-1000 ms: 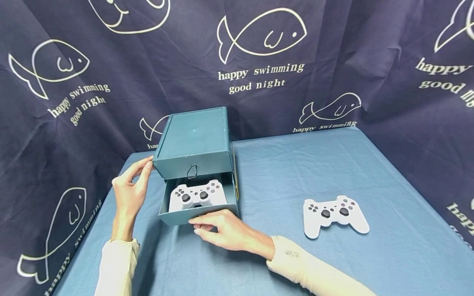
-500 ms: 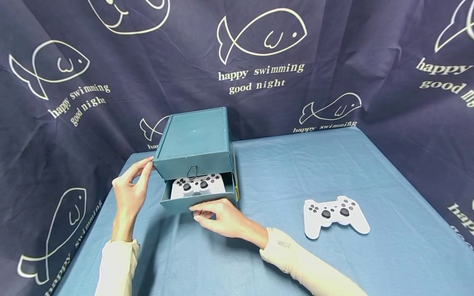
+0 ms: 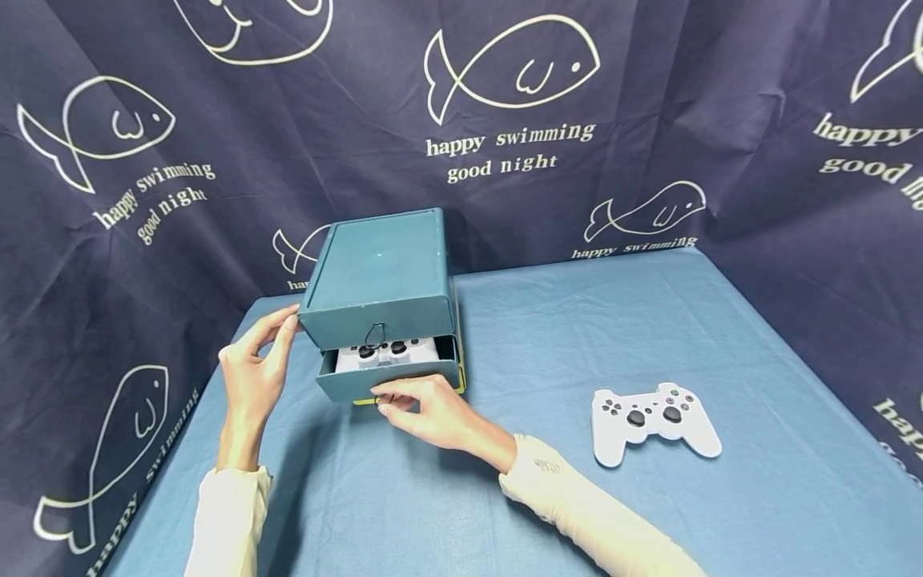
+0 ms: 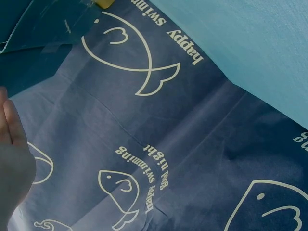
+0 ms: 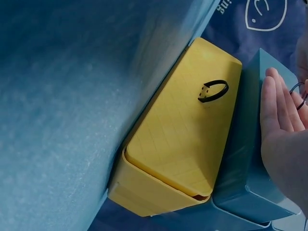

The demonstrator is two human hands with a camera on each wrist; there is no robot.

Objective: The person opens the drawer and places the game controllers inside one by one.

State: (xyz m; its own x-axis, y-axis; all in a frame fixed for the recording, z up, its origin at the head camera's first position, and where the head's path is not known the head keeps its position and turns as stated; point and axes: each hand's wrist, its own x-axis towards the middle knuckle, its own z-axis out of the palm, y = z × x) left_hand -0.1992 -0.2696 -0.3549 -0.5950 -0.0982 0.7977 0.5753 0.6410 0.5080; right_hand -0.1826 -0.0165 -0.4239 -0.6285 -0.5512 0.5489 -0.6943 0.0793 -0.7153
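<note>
A teal two-drawer unit (image 3: 378, 260) stands at the back left, its lower drawer (image 3: 346, 385) partly out with a white game controller (image 3: 353, 361) inside, partly covered by the drawer front and the unit above. My right hand (image 3: 436, 413) pinches the black loop at that drawer's front; in the right wrist view the hand (image 5: 286, 130) lies against the teal front. My left hand (image 3: 252, 377) touches the unit's front left edge with thumb and fingertips. In the left wrist view only part of that hand (image 4: 14, 163) shows.
A second white controller (image 3: 652, 418) lies on the blue cloth (image 3: 534, 344) at the right. Below the teal drawer is a yellow drawer (image 5: 185, 125) with a black loop. Dark patterned fabric (image 3: 519, 216) hangs behind and at both sides.
The lower teal drawer has slid inward with my right hand at its front, and less of the controller inside shows. A yellow edge now shows beneath. My left hand has stayed in place.
</note>
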